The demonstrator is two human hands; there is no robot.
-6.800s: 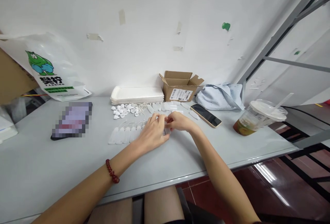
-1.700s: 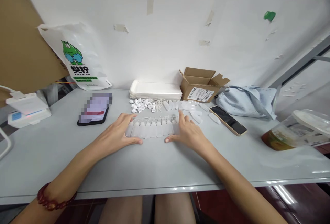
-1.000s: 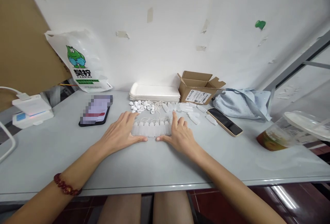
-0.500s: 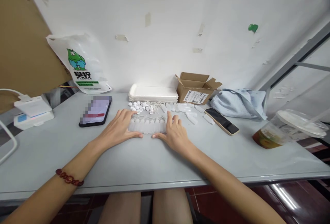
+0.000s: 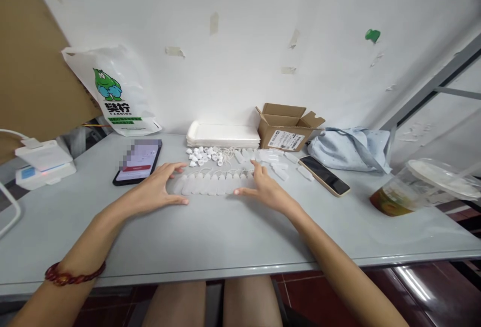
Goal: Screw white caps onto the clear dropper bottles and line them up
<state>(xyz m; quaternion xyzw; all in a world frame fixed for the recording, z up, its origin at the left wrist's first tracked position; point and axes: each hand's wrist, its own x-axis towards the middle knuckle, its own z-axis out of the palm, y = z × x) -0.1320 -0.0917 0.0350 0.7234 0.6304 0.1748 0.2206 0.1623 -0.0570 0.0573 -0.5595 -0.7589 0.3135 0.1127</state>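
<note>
A row of translucent white plastic pieces [image 5: 205, 185] lies side by side on the grey table, with thin cords and whitish tops along its far edge. My left hand [image 5: 156, 186] is at the row's left end, thumb and fingers spread apart, holding nothing. Around the right end curves my right hand [image 5: 268, 189], its thumb on the near side and its index finger on the far side. Whether it touches the end pieces I cannot tell. Beyond the row are small white caps [image 5: 203, 155], white cords [image 5: 227, 155] and several loose translucent pieces [image 5: 278, 170].
Behind these stand a stack of white trays [image 5: 225, 135] and an open cardboard box [image 5: 284, 129]. One phone [image 5: 137, 161] lies left, another [image 5: 323, 176] right. A light blue cloth bag [image 5: 347, 149] and a lidded drink cup [image 5: 406, 189] are farther right. White chargers [image 5: 45, 164] sit left.
My hands have moved apart, the left one leftward and the right one slightly rightward. More of the row now shows between them, and it reaches farther left.
</note>
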